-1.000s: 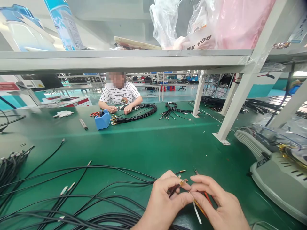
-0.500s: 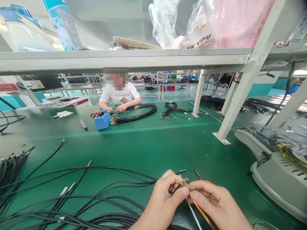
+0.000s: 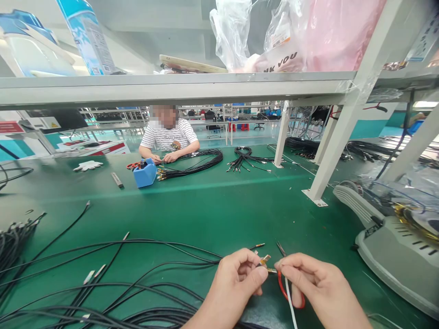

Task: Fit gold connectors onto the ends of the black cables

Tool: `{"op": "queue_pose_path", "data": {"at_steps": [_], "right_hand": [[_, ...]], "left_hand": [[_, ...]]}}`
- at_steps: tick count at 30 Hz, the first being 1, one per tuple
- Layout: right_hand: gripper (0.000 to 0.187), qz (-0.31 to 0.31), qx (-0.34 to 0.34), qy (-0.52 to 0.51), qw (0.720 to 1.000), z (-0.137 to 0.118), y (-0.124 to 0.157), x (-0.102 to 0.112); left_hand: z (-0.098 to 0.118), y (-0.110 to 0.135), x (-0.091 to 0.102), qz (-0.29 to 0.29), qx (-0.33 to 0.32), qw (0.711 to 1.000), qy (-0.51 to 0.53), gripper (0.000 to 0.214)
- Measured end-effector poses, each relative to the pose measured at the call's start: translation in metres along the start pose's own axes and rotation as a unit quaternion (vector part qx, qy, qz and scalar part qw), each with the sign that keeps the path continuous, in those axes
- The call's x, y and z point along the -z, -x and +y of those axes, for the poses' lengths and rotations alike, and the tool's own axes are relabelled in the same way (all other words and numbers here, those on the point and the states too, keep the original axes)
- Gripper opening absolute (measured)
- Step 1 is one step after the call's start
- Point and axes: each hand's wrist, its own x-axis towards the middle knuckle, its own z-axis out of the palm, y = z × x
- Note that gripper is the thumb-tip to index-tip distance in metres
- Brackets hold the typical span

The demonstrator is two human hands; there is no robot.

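Note:
My left hand point(image 3: 236, 285) is closed in a pinch on a black cable, whose gold-coloured connector end point(image 3: 265, 259) sticks up past the fingertips. A second metal tip point(image 3: 271, 271) points right from the same grip. Close by, my right hand point(image 3: 317, 281) has thumb and forefinger pressed together; what they pinch is too small to make out. A thin white strip point(image 3: 291, 304) runs down below those fingers, and I cannot tell if they hold it. Red-handled scissors point(image 3: 281, 249) lie partly hidden under the right hand, blades pointing away.
Black cables point(image 3: 144, 315) spread over the green table point(image 3: 206, 205) at left and front. A grey-green device point(image 3: 394, 256) stands at right beside a white shelf post point(image 3: 324, 169). Across the table a person point(image 3: 169, 137) handles cables near a blue holder point(image 3: 144, 173).
My right hand has moved slightly right, away from the left, opening a gap between the fingertips. The white strip's upper end shifted right too. More of the red scissor handles shows.

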Motion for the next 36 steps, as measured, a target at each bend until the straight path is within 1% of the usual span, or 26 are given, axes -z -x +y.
{"op": "queue_pose_path", "data": {"at_steps": [2,4,7,8,11,14,17,22,28,33,36], "right_hand": [[0.030,-0.016,-0.016,-0.031,0.999,-0.001,0.000,0.000],[0.028,-0.018,-0.009,-0.053,0.998,-0.002,0.000,-0.003],[0.023,0.017,0.018,-0.078,0.997,-0.001,0.000,-0.009],[0.022,0.021,0.021,-0.082,0.996,0.000,0.000,-0.010],[0.021,-0.007,0.019,-0.075,0.997,0.005,-0.001,-0.013],[0.020,-0.019,0.011,-0.067,0.998,0.010,-0.001,-0.015],[0.020,-0.015,-0.004,-0.078,0.997,0.013,0.000,-0.017],[0.017,-0.029,-0.021,-0.126,0.991,0.012,0.000,-0.021],[0.019,0.026,-0.010,-0.161,0.987,0.010,0.000,-0.030],[0.025,0.005,-0.035,-0.138,0.990,0.008,-0.002,-0.028],[0.025,-0.009,-0.040,-0.129,0.991,0.008,-0.003,-0.026]], "left_hand": [[0.000,-0.001,0.001,0.001,-0.007,1.000,-0.013,0.020],[-0.001,-0.001,0.002,-0.005,-0.008,1.000,-0.014,0.021],[-0.001,0.000,0.002,-0.021,-0.006,1.000,-0.006,0.025],[-0.001,0.000,0.001,-0.023,-0.005,1.000,-0.002,0.023],[-0.003,0.000,-0.002,0.001,0.016,1.000,0.025,0.014],[-0.006,0.000,-0.004,0.033,0.035,0.997,0.054,0.017],[-0.008,-0.002,-0.005,0.033,0.036,0.996,0.077,0.019],[-0.009,-0.003,-0.005,0.046,0.039,0.994,0.088,0.018],[-0.008,-0.002,-0.006,0.061,0.040,0.994,0.082,0.018],[-0.006,-0.001,-0.008,0.067,0.045,0.994,0.067,0.016],[-0.004,0.000,-0.009,0.069,0.043,0.995,0.058,0.015]]}}
